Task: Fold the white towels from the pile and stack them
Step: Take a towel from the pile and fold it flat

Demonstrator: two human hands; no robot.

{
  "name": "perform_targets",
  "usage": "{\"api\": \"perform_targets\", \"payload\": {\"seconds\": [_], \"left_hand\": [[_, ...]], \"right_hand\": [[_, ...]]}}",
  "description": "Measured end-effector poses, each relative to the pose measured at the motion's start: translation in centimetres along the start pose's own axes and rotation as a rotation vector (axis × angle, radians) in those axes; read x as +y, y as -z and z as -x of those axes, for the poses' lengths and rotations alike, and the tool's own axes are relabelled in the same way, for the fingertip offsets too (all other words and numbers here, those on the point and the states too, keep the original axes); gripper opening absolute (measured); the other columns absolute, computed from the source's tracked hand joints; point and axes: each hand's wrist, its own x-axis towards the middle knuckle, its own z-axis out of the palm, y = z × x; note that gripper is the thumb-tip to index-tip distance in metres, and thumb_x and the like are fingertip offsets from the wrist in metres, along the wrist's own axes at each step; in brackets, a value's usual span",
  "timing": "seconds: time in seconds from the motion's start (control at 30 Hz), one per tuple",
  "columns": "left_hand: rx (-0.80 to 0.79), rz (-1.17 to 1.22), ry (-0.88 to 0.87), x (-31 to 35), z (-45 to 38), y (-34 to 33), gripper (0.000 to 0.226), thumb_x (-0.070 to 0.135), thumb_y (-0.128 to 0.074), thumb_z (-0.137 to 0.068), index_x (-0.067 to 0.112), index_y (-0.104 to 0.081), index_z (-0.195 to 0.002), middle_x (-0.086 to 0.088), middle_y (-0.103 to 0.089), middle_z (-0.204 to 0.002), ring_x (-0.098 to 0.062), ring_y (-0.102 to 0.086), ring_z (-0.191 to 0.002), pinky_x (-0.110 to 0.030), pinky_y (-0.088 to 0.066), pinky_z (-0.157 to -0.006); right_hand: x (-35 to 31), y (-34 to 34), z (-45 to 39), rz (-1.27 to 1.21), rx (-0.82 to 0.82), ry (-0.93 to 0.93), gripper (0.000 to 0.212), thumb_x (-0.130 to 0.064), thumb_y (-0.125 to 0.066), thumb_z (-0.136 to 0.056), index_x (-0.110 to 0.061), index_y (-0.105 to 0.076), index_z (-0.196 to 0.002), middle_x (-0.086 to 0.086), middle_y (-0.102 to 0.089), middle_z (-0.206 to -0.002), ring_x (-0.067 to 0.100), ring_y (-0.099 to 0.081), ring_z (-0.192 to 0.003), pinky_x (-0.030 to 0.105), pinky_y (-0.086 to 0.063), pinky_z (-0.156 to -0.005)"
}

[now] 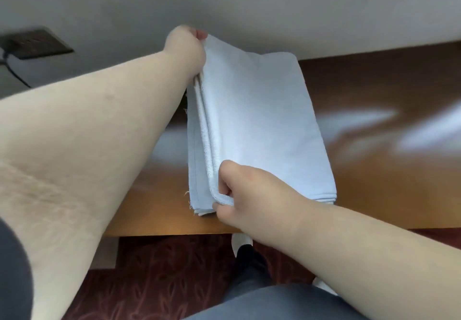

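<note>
Folded white towel (259, 120): lies uppermost on the stack of folded towels (199, 170), which sits on the wooden table (374, 182) near its front edge. The top towel's right side rests flat; its left edge is lifted slightly off the layers below.

Left hand (185, 45): at the far left corner of the top towel, fingers curled and pinching the cloth edge. Right hand (239, 190): at the near left corner, thumb and fingers closed round the hem. Both hold the same long edge.

Judgement: the step in hand appears to be setting this towel square on the stack. To do it well, keep the edge taut between the two grips, lower both corners together, and line the hem up with the layers underneath, which show unevenly along the left side. Let go only once the cloth lies flat; a one-sided release would likely skew it. A light press afterwards would settle it.

Beyond: pale wall (249, 0) behind the table, a dark socket plate (37, 44) with cable at left, patterned red carpet (162, 282) below. No unfolded pile is in view.
</note>
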Motion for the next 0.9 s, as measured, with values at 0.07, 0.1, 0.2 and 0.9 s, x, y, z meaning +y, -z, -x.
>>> {"api": "perform_targets", "payload": {"seconds": [0.07, 0.1, 0.2, 0.9], "left_hand": [[-0.044, -0.069, -0.001, -2.3, -1.1, 0.4, 0.034, 0.004, -0.042, -0.095, 0.013, -0.062, -0.121, -0.006, -0.061, -0.117, -0.023, -0.059, -0.109, -0.029, -0.047, -0.099], [-0.05, -0.12, -0.009, -3.8, -1.7, 0.5, 0.032, 0.005, -0.044, -0.095, 0.012, -0.062, -0.12, -0.008, -0.062, -0.121, -0.024, -0.058, -0.114, -0.031, -0.045, -0.101], [-0.122, -0.191, 0.024, -8.1, -3.9, 0.2, 0.037, 0.006, -0.041, -0.095, 0.013, -0.058, -0.127, -0.009, -0.059, -0.129, -0.026, -0.055, -0.12, -0.024, -0.045, -0.091], [-0.116, -0.469, -0.054, -8.7, 7.8, -10.5, 0.086, 0.041, -0.052, -0.09, 0.031, 0.004, -0.154, -0.002, 0.006, -0.162, -0.026, -0.001, -0.147, -0.046, -0.001, -0.117]], "right_hand": [[-0.8, -2.0, -2.4, 0.03, -0.063, -0.013, 0.028, -0.028, -0.058, -0.084, -0.027, -0.031, -0.077, -0.005, -0.049, -0.068, 0.013, -0.048, -0.059, 0.031, -0.034, -0.048], [-0.9, -3.1, -3.6, 0.057, -0.088, -0.021, 0.028, -0.026, -0.058, -0.085, -0.027, -0.031, -0.078, -0.005, -0.048, -0.068, 0.013, -0.047, -0.058, 0.031, -0.031, -0.047], [-0.4, -6.3, -6.8, 0.146, -0.139, -0.064, 0.027, -0.025, -0.058, -0.088, -0.023, -0.032, -0.083, -0.004, -0.046, -0.069, 0.014, -0.044, -0.056, 0.029, -0.027, -0.046], [12.8, 8.2, -18.9, 0.455, 0.186, -0.194, 0.045, -0.014, -0.044, -0.099, -0.019, -0.049, -0.144, 0.008, -0.036, -0.156, 0.026, -0.028, -0.145, 0.029, -0.021, -0.117]]}}
